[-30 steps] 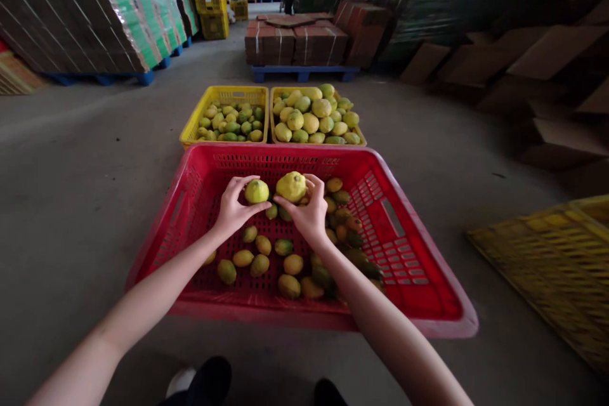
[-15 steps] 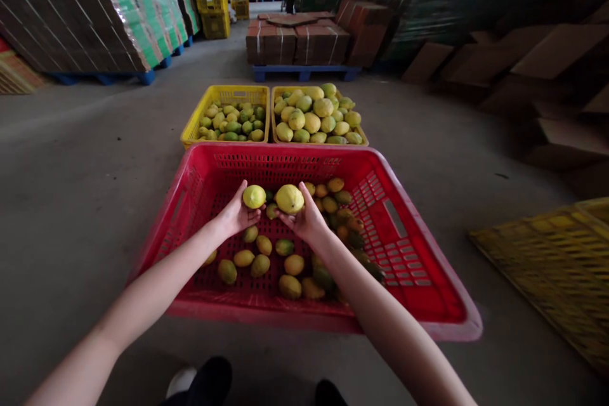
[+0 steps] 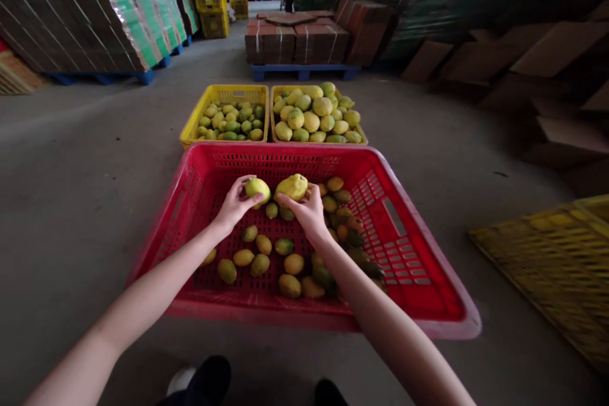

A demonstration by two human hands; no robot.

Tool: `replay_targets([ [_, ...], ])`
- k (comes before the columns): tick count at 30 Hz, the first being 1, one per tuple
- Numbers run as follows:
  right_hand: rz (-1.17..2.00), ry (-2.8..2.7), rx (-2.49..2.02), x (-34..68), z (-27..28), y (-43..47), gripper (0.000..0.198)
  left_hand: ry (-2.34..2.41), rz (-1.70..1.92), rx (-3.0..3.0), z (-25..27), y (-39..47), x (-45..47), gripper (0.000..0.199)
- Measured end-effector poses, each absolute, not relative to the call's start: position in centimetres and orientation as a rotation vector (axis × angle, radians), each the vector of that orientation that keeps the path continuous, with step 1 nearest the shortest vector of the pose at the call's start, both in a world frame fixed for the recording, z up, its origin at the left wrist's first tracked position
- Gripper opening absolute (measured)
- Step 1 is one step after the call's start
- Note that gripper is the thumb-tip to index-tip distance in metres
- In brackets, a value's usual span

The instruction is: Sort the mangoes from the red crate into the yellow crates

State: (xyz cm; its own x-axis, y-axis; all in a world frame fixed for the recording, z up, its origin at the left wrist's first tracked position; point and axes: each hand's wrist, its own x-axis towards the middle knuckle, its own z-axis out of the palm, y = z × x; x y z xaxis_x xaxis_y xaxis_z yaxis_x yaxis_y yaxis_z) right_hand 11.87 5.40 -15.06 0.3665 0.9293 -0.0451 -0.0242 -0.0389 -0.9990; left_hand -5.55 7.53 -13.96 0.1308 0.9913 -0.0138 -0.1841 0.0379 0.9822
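1. Centrally, a red plastic crate (image 3: 404, 247) with slotted walls and a pale, scuffed rim stands on a grey floor (image 3: 95, 190).
2. Loose lemons (image 3: 260, 264), yellow to green, lie scattered inside it, thicker along its right side.
3. Just beyond, a left yellow crate (image 3: 192, 117) holds small lemons (image 3: 231, 117) below its rim; beside it, a right yellow crate (image 3: 272, 113) is heaped above its rim with larger lemons (image 3: 311, 121).
4. Over the red plastic crate, the person's left hand (image 3: 234, 206) grips a smooth, roundish, yellow-green lemon (image 3: 257, 188) between thumb and fingers.
5. Nearby, the right hand (image 3: 309, 207) clasps a bigger, longer, bumpy yellow lemon (image 3: 292, 188); the hands are apart, their fruits close together.
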Motion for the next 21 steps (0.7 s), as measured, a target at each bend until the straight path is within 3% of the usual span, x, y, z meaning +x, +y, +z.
replay_targets([
  [4,0.697,-1.123,-1.442,12.0,-15.2,5.4,0.067,1.017,1.256,1.321,-14.3,7.5,-5.4,0.06],
  [9,0.673,-1.173,-1.348,11.8,-14.7,5.2,0.061,0.985,1.26,1.296,-14.0,7.4,-5.4,0.059],
  [18,1.365,-0.741,-0.926,12.0,-12.1,4.9,0.033,0.781,1.059,0.63,-12.2,7.5,-6.1,0.025],
  [21,1.558,-0.525,-0.84,12.1,-11.7,4.9,0.02,0.708,1.004,0.444,-11.7,7.4,-6.4,0.027],
])
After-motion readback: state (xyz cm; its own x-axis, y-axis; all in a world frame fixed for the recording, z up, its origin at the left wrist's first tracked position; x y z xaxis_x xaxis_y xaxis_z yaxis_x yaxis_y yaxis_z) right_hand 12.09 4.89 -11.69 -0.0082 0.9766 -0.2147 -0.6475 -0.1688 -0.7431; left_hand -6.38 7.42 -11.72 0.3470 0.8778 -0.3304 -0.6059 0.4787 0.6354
